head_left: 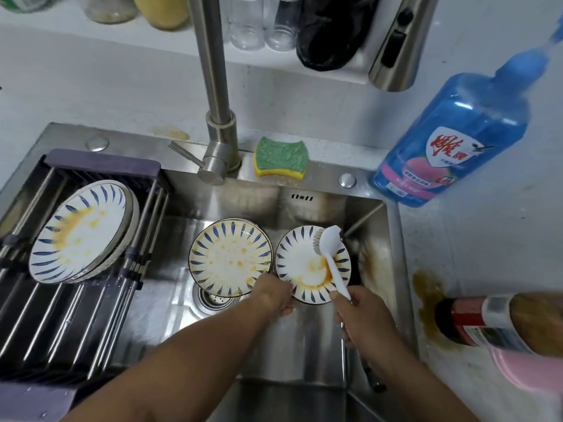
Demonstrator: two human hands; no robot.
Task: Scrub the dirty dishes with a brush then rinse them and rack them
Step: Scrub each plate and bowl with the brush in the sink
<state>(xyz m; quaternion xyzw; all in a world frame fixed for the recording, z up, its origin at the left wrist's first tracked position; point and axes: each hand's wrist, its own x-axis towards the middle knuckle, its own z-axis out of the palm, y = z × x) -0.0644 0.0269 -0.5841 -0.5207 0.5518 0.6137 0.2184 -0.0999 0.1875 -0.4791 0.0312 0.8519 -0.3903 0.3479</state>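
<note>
The left hand (274,295) grips the near rim of the small plate (300,254), and its fingertips are hidden there. The right hand (362,315) covers the end of the brush (334,271). The larger plate (230,257) hides part of the drain (211,300). On the rack (61,330), the stack of plates (82,233) shows only rim edges below the top one — their number cannot be told. The detergent bottle (457,132) blurs at its neck and leaves the right edge; its small print is unreadable. The faucet (213,71) and the dark bottle (487,318) are cut off — top and right.

Left hand (275,295) holds stained plate (307,263) in sink (393,254); right hand (361,315) grips white brush (330,260) on it
</note>
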